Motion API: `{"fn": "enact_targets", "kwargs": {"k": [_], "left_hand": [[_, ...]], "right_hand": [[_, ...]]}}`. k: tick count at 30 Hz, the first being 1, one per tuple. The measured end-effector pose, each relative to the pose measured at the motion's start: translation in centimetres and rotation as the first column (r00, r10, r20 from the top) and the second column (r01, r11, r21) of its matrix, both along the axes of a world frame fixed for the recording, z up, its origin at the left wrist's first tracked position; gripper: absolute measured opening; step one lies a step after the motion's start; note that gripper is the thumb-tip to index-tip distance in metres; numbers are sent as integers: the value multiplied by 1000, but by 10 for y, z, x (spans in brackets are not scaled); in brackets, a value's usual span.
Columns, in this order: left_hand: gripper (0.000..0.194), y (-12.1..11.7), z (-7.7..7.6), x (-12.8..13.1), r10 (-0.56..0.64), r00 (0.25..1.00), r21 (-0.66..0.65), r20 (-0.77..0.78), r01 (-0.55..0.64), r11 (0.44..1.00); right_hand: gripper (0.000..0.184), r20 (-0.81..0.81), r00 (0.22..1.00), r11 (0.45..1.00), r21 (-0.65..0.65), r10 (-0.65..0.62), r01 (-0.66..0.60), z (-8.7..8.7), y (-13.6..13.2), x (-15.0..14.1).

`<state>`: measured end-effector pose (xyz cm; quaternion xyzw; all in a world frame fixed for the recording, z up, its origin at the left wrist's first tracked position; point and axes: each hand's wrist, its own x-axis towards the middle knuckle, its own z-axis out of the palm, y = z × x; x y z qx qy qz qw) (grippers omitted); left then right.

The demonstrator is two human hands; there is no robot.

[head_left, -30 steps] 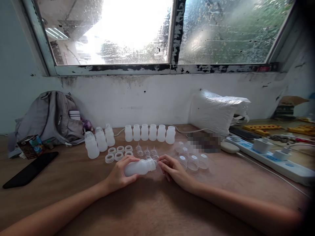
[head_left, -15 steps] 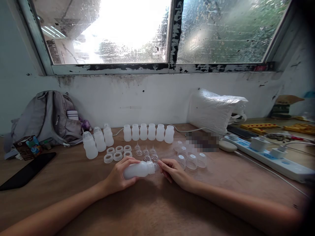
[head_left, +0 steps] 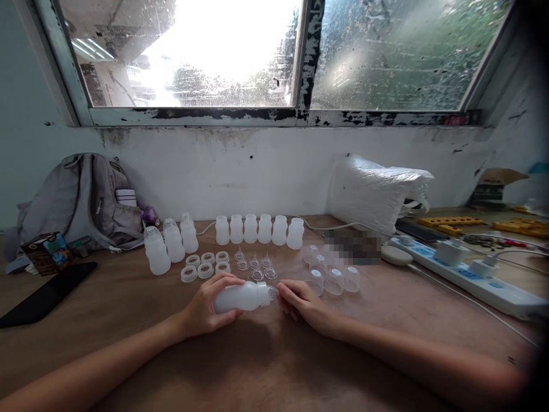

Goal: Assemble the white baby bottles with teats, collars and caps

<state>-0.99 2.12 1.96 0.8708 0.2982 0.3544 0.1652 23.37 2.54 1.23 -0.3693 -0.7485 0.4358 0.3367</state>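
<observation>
My left hand [head_left: 211, 304] is wrapped round a frosted white baby bottle [head_left: 240, 298], which lies sideways above the table with its neck to the right. A screw ring [head_left: 263, 293] sits at the neck, and a clear nipple [head_left: 271, 293] sticks out of it. My right hand [head_left: 302, 304] is closed in a pinch at the nipple's tip. Just behind the bottle stand several loose clear nipples [head_left: 254, 265], with white screw rings [head_left: 206, 270] to their left. Clear domed caps [head_left: 334, 281] stand beyond my right hand.
Several open bottles [head_left: 251, 229] line up near the wall. Three bottles with caps [head_left: 156, 252] stand at the left. Further left are a grey backpack [head_left: 81, 200], a small carton [head_left: 48, 252] and a black phone-like slab [head_left: 47, 294]. A power strip [head_left: 472, 277] and a silvery padded bag [head_left: 364, 191] occupy the right.
Very little differs. My right fingers have shifted slightly to the right along the nipple tip, and the view has tilted a touch. My left hand keeps its hold on the bottle.
</observation>
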Motion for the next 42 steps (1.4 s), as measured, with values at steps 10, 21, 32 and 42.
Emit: {"fn": "enact_targets", "kwargs": {"k": [10,21,32,42], "left_hand": [[40,-2,-8,0,-2,999,117,-44,7,993],[40,1,-3,1,-107,992,-59,-68,103,993],[49,-5,-10,-2,-187,956,119,-225,217,969],[55,-13,-7,1,-166,923,353,-346,293,889]], "right_hand": [[41,-1,1000,999,-41,-5,5,3,-1,1],[34,241,970,923,376,-12,-82,-1,-9,0],[36,520,838,645,701,-167,-306,-7,-14,-1],[38,659,741,748,555,-128,-364,13,-26,1]]}}
